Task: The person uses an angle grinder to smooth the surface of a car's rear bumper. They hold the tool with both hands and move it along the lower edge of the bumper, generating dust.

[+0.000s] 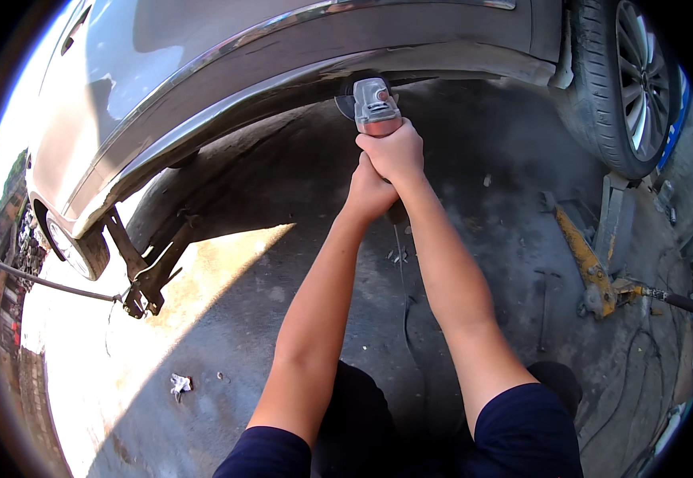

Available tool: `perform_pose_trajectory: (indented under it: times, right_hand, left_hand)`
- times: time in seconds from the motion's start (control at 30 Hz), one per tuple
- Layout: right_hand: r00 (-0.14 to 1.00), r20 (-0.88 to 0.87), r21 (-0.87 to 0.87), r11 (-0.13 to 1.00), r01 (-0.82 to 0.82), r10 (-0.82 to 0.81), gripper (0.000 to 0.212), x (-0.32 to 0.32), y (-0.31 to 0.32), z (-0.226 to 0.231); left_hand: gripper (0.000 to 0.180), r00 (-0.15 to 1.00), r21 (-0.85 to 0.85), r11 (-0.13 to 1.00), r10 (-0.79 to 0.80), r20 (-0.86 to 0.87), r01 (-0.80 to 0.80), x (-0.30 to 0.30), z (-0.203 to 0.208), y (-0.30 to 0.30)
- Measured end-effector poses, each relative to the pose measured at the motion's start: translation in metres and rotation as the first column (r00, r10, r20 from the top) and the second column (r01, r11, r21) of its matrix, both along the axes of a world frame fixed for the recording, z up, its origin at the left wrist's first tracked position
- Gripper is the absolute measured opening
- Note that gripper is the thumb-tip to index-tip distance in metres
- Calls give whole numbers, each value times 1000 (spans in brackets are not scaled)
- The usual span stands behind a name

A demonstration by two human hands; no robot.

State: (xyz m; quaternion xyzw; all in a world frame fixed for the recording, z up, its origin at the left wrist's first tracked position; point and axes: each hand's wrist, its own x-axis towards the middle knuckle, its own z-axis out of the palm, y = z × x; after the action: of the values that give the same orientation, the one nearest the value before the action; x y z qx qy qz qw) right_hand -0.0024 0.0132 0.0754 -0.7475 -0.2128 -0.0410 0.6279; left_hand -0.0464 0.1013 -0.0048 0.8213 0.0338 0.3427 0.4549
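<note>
Both my arms reach forward to an angle grinder (pixel 376 111) with a grey metal head and a reddish body. My right hand (pixel 398 151) is wrapped round its body, just behind the head. Below it, my left hand (pixel 372 190) is closed round the rear of the grinder, partly covered by the right one. The grinder's head is up against the lower edge of a grey car's sill (pixel 282 89); whether the disc touches the metal I cannot tell. A dark cord (pixel 407 319) runs from beneath my hands down to the floor.
On the right, a yellow jack (pixel 585 263) stands near the front wheel (pixel 641 88), with a T-shaped bar (pixel 546 307) and loose hoses (pixel 645 358) on the floor. A dark jack (pixel 145 275) stands at the left. A crumpled white scrap (pixel 180 385) lies nearer.
</note>
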Motion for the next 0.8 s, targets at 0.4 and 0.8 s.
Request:
perform_pose_trajectory:
  times: [0.4, 0.8]
  right_hand:
    - [988, 65, -188, 974, -126, 140, 62, -15, 10, 13]
    - [1000, -7, -79, 997, -26, 25, 65, -12, 2, 9]
  left_hand:
    - [57, 994, -31, 999, 34, 100, -31, -18, 9, -8]
    - [69, 998, -20, 999, -48, 33, 49, -16, 15, -6]
